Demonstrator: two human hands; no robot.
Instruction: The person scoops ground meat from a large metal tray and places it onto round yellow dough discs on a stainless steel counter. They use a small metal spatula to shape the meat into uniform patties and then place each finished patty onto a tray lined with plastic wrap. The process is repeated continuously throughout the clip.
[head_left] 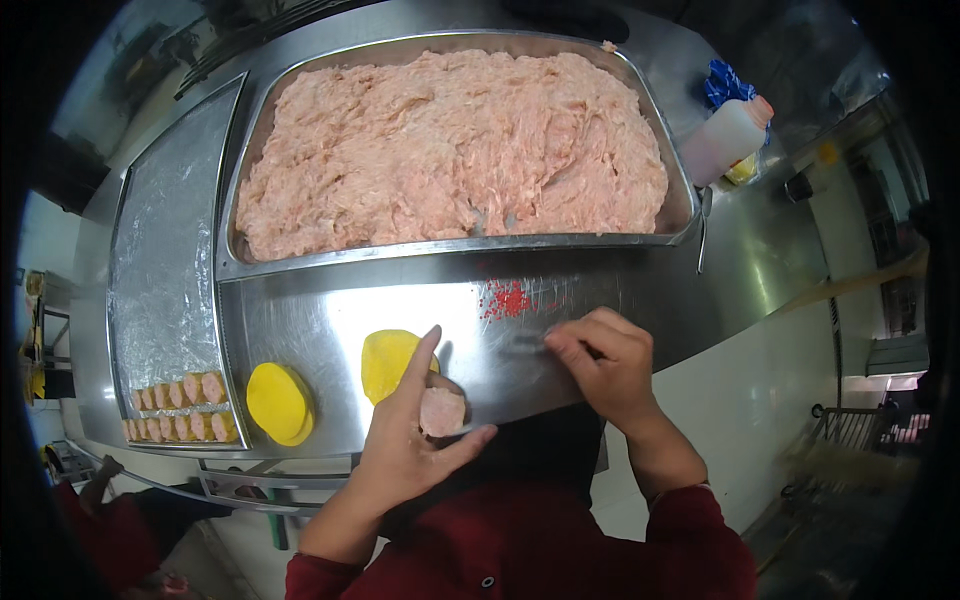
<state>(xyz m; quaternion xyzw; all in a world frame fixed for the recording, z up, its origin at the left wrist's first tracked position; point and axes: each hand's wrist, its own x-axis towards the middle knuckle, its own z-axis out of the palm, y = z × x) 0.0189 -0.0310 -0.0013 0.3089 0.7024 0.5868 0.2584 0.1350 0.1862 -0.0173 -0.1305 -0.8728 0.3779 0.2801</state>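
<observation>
My left hand point(405, 440) cradles a yellow round wrapper point(385, 358) with a pink lump of filling point(442, 411) resting on its near edge by my thumb. My right hand point(605, 362) hovers over the steel tabletop point(320, 320), fingers curled and pinched together, just below a small scatter of red bits point(507, 298); I cannot see anything in it. A stack of yellow round wrappers point(279, 402) lies on the steel to the left of my left hand. Behind them stands a big steel tray point(455, 244) full of pale pink minced paste point(450, 145).
A film-lined tray point(170, 240) on the left holds two short rows of finished pink-and-yellow pieces point(180, 408) at its near end. A white plastic bottle point(725, 140) and blue cloth sit at the back right. A long-handled utensil point(702, 232) hangs by the paste tray.
</observation>
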